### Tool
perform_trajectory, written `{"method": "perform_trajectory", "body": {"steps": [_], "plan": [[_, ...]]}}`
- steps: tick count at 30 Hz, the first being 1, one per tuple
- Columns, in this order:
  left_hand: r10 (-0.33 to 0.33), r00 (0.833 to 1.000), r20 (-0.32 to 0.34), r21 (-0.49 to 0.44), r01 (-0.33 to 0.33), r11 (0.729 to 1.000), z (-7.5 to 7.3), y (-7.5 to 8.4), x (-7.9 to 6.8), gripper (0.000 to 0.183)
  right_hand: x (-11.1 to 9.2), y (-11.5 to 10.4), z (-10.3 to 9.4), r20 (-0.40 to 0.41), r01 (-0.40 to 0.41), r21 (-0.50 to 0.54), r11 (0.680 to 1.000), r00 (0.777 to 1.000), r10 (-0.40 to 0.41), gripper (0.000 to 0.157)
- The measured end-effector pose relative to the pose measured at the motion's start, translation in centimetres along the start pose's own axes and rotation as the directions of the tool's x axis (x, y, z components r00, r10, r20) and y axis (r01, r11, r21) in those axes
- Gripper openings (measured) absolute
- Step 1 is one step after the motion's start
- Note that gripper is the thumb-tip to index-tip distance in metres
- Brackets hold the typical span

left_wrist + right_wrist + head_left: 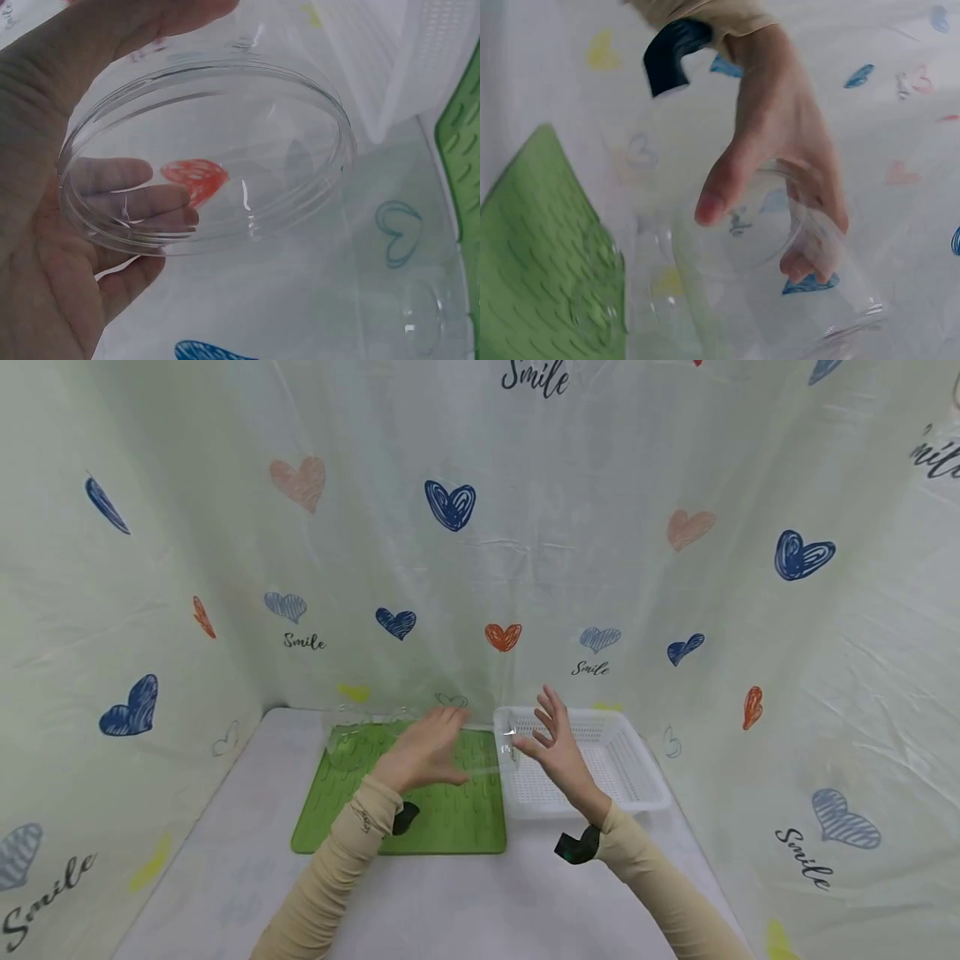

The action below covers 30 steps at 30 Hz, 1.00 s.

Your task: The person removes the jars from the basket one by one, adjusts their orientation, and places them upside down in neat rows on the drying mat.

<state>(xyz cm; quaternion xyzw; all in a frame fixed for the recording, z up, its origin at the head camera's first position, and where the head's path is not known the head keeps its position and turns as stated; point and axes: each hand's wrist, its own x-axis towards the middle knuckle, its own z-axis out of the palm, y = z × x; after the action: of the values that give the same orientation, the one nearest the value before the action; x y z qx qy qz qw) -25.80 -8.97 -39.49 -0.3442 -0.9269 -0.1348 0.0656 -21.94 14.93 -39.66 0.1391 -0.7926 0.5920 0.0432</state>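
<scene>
A clear, see-through round container (510,745) is held sideways between both hands above the table. My left hand (423,747) grips its left end. In the left wrist view, the thumb lies above the container (217,247) and several fingers show through its wall. On the other end is my right hand (561,753). In the right wrist view, its thumb bends over the near side of the container (735,292), and its fingers curl round the far side. Glare and transparency hide the container's exact outline.
Below the left hand lies a green ridged mat (457,831), with clear rounded objects (347,750) at its back left. A white perforated basket (637,777) stands to its right. A heart-printed curtain (525,568) surrounds the white table (450,902).
</scene>
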Motion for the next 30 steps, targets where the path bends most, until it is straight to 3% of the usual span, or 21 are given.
{"method": "perform_trajectory", "body": {"steps": [2, 6, 12, 16, 25, 27, 30], "plan": [[-0.002, 1.0, 0.004, 0.013, 0.002, 1.0, -0.3, -0.2, -0.1, 0.105, 0.2, 0.3, -0.3, 0.005, -0.111, 0.233, 0.966, 0.994, 0.113, 0.085], [0.0, 1.0, 0.01, 0.031, 0.0, 1.0, -0.4, -0.3, -0.3, 0.108, 0.5, 1.8, -0.2, 0.132, -0.328, 0.501, 0.801, 0.944, 0.303, 0.08], [-0.003, 1.0, 0.015, 0.03, 0.002, 1.0, -0.4, -0.1, -0.5, 0.109, 0.5, 4.0, 0.6, 0.323, -0.508, 0.638, 0.578, 0.859, 0.398, 0.092], [-0.001, 1.0, 0.012, 0.032, 0.001, 0.999, -0.3, -0.1, -0.5, 0.107, 0.4, 4.6, 1.1, 0.389, -0.556, 0.678, 0.48, 0.826, 0.408, 0.103], [0.007, 1.0, 0.008, 0.045, -0.007, 0.999, -0.2, 0.0, -0.4, 0.107, 0.2, 5.2, 1.5, 0.47, -0.593, 0.729, 0.343, 0.797, 0.379, 0.121], [0.005, 1.0, 0.013, 0.038, -0.005, 0.999, -0.1, 0.0, -0.4, 0.107, 0.2, 5.2, 1.5, 0.488, -0.603, 0.717, 0.35, 0.793, 0.365, 0.121], [0.004, 1.0, 0.023, 0.034, -0.005, 0.999, 0.0, 0.0, -0.4, 0.107, 0.4, 5.2, 1.7, 0.496, -0.611, 0.687, 0.394, 0.79, 0.36, 0.112]]}}
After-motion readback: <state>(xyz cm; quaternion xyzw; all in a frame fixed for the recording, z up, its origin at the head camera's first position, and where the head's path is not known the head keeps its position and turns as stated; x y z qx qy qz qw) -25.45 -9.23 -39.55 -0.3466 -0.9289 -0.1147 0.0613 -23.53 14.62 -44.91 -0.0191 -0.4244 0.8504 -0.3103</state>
